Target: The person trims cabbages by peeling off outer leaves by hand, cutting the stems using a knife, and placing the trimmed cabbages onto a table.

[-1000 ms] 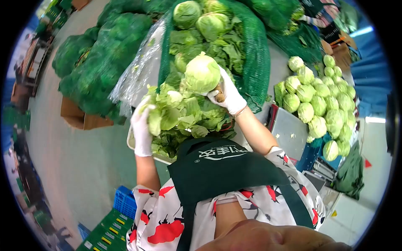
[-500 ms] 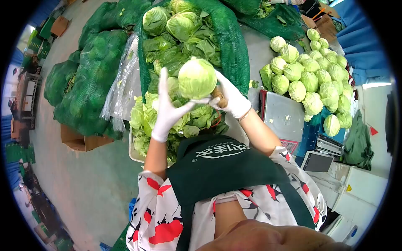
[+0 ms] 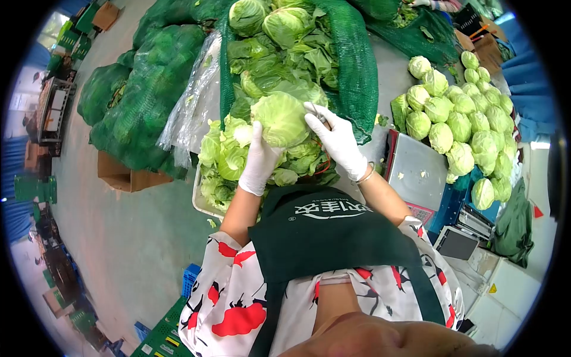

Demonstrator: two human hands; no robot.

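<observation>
A pale green cabbage (image 3: 278, 119) is held up over the leaf pile in front of me. My left hand (image 3: 262, 160), in a white glove, is closed around its lower left side. My right hand (image 3: 338, 138), also gloved, is at the cabbage's right edge. Its fingers are closed on what looks like a small knife (image 3: 314, 112); only a thin dark piece shows, and the rest is hidden. A red cord (image 3: 325, 163) hangs below that hand. Loose cabbage leaves (image 3: 229, 157) fill a white bin (image 3: 204, 204) underneath.
An opened green mesh sack (image 3: 357, 71) with untrimmed cabbages (image 3: 287, 27) lies ahead. Full mesh sacks (image 3: 151, 89) and a cardboard box (image 3: 134, 175) stand left. On the right are a metal scale (image 3: 418, 163) and heaped cabbages (image 3: 459, 126). Another person's sleeve (image 3: 445, 5) shows at the top right.
My left hand has gone from spread fingers to gripping the cabbage. My right hand has shifted its fingers to the cabbage's upper right; the brown handle seen earlier is now hidden.
</observation>
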